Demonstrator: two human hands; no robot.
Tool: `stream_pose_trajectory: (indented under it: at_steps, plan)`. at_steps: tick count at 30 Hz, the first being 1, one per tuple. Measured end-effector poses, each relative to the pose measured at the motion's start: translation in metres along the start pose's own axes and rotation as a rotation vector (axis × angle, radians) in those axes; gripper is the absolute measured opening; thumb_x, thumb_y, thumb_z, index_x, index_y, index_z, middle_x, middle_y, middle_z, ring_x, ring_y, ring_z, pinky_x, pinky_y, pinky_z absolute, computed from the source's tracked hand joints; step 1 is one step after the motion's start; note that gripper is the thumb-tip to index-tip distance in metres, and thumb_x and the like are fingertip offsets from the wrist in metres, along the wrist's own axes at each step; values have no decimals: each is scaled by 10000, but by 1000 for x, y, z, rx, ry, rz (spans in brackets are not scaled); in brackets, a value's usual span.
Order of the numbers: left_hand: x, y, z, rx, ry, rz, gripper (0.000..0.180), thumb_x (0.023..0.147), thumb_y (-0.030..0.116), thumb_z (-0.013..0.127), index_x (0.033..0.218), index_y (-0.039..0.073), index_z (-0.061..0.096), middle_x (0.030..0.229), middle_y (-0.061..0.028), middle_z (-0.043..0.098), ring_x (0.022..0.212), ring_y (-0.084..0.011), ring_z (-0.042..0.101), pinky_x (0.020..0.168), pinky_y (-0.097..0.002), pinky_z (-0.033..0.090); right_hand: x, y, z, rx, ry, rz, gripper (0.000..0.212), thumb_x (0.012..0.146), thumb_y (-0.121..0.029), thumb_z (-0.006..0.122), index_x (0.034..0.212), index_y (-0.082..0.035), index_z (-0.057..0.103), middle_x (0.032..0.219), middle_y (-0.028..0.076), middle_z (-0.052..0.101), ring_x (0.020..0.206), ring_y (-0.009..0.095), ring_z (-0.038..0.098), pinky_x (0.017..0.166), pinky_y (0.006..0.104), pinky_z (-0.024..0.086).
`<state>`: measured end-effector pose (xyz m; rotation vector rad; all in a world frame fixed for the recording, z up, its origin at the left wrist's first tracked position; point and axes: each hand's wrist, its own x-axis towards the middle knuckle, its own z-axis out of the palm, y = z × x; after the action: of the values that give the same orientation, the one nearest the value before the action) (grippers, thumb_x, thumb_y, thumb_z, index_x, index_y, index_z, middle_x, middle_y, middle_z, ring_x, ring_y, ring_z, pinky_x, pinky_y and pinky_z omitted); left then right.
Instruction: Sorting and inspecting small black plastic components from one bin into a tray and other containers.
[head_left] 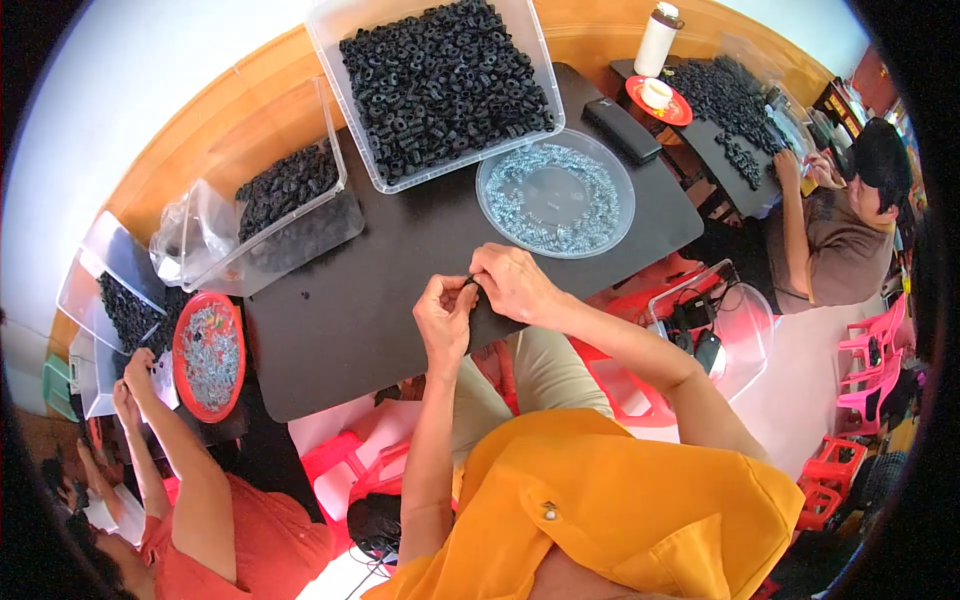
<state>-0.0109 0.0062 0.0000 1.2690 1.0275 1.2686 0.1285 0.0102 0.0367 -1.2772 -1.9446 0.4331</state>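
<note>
Your left hand [443, 314] and right hand [517, 284] pinched a small black plastic-looking piece [470, 281] between closed fingers; judged light, stiff, best held by its sides.

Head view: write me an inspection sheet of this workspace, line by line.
Surface: dark table, one small dark speck toward its left.
Job's things: small dark piece; large clear bin heaped with black pieces; round clear tray of small shiny pieces.
Clutter: dark oblong case beside the tray.
Hands: left hand and right hand meet, pinching the small dark piece.
Cables: dark cords in a clear box at right.
Surroundings: person in red at left, person in brown at right; pink stools.
</note>
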Motion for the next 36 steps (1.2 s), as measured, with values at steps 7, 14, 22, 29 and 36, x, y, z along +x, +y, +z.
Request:
stream_pose_trajectory:
  at_steps: [7,14,22,29,36]
  plan:
    - [3,0,6,62,95,63,52,792,-19,628,798,-19,577,726,-22,597,638,-68,546,589,-211,456,-16,-12,14,-21,126,-9,331,661,67,577,979,31,491,884,169,500,751,352,551,639,403,469]
    - [6,-2,13,23,180,41,68,767,-16,651,758,-28,584,703,-29,603,631,-65,543,585,-212,461,-16,-8,24,-141,201,-36,390,646,56,608,1017,25,493,889,156,495,814,337,542,663,400,474]
    - [7,-2,11,-68,207,16,71,774,-9,653,763,-33,587,702,-19,591,627,-64,526,579,-208,440,-10,-13,27,-246,183,-60,341,638,49,576,974,50,515,871,151,496,792,316,535,652,381,479]
    - [7,-2,8,-166,200,-19,79,777,-3,654,760,-25,580,705,-12,584,634,-61,516,589,-206,434,-9,-16,30,-270,156,-102,315,630,39,572,942,44,523,832,141,498,757,303,534,599,373,482]
    - [7,-2,-7,-227,104,-51,27,815,4,604,817,3,578,754,-27,593,663,-81,549,600,-210,455,-9,-20,28,-251,177,-121,355,643,7,605,992,1,541,870,112,522,795,277,552,595,361,490]
